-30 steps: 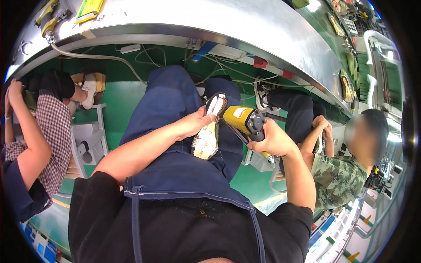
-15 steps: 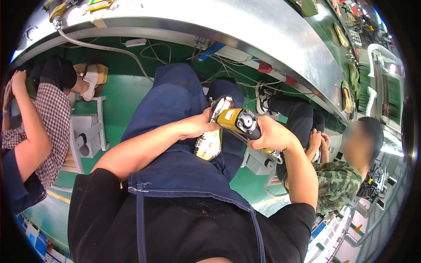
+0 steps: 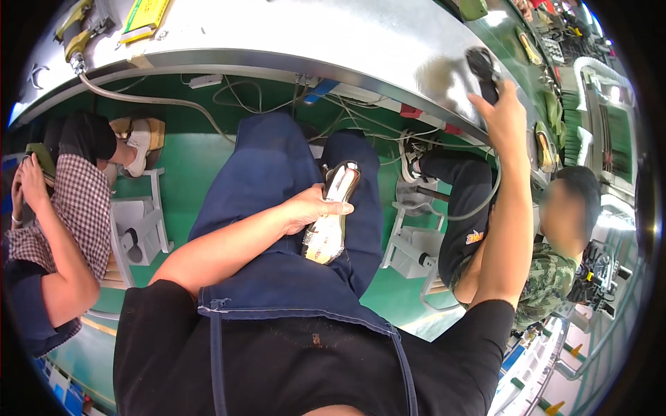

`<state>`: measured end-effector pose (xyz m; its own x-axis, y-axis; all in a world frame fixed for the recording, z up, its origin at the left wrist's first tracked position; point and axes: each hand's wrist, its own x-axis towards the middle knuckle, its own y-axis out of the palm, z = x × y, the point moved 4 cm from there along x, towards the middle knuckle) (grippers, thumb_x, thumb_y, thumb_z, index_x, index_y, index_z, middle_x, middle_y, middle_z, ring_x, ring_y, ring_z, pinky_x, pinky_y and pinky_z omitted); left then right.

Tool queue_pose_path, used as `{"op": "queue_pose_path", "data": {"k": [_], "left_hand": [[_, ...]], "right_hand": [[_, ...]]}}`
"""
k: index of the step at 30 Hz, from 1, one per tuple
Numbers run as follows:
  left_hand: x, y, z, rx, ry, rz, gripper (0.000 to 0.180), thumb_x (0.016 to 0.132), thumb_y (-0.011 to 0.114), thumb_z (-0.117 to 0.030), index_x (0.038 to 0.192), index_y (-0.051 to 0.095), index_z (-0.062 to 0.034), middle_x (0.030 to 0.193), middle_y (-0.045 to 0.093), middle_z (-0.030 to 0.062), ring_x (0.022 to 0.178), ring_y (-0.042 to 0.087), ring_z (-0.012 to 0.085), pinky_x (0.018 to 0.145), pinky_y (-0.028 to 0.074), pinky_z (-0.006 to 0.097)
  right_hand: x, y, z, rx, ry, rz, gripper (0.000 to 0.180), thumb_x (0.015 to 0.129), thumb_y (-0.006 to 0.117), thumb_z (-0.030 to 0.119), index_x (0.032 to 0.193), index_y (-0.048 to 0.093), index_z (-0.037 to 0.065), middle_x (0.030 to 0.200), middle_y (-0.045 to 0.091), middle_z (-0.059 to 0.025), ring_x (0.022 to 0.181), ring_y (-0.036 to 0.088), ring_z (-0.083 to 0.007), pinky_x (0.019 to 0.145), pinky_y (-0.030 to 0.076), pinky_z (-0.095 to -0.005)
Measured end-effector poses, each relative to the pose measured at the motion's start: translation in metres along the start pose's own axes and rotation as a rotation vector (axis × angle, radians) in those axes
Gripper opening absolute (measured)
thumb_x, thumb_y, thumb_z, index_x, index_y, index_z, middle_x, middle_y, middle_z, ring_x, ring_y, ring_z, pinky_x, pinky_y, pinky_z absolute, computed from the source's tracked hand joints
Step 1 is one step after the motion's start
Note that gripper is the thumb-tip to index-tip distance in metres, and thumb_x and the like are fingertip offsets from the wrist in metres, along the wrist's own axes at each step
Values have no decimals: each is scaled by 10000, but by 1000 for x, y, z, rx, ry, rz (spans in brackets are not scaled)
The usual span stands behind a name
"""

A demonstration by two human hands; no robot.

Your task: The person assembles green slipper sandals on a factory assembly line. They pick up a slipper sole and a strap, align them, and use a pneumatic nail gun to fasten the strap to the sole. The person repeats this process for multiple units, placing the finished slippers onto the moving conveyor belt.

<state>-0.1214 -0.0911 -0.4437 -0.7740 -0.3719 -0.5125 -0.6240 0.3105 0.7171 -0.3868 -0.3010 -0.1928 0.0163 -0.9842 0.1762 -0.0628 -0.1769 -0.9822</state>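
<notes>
On my lap, over the blue apron (image 3: 270,152), lies a shoe upper on a last (image 3: 325,239), underside up, with a pale insole and a dark edge at its far end. My left hand (image 3: 312,209) grips it from the left, thumb across the middle. At the far right, my right hand (image 3: 505,114) is at the bench edge, closed round the black grip of an air-powered staple gun (image 3: 481,64). The thumb stands out to the left. Motion and the hand blur or hide much of the gun.
The metal bench (image 3: 312,28) curves across ahead. Another yellow air tool (image 3: 75,31) and a yellow box (image 3: 144,17) sit on its left. Cables (image 3: 243,90) hang beneath; an air hose (image 3: 479,208) loops by my right arm. Co-workers sit left (image 3: 52,270) and right (image 3: 548,277).
My right hand has carried the staple gun away from the shoe upper, up and right to the bench. My left hand still holds the shoe upper on my lap, its thumb now across it.
</notes>
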Motion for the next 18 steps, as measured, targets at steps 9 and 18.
{"op": "queue_pose_path", "data": {"k": [9, 18], "left_hand": [[1, 0, 7, -96, -66, -155, 615, 913, 810, -194, 1404, 518, 33, 1171, 647, 108, 1047, 652, 197, 913, 556, 370], [-37, 21, -17, 70, 328, -62, 880, 805, 846, -80, 1539, 365, -16, 1285, 605, 105, 1163, 621, 191, 1031, 507, 367]], "right_hand": [[55, 67, 76, -40, -352, -82, 357, 973, 687, 385, 1148, 674, 74, 1097, 692, -168, 1124, 626, -387, 923, 526, -490], [-13, 29, 87, 254, -425, -304, 344, 931, 747, 171, 1246, 685, 48, 1215, 696, -173, 1163, 633, -376, 978, 523, -468]]}}
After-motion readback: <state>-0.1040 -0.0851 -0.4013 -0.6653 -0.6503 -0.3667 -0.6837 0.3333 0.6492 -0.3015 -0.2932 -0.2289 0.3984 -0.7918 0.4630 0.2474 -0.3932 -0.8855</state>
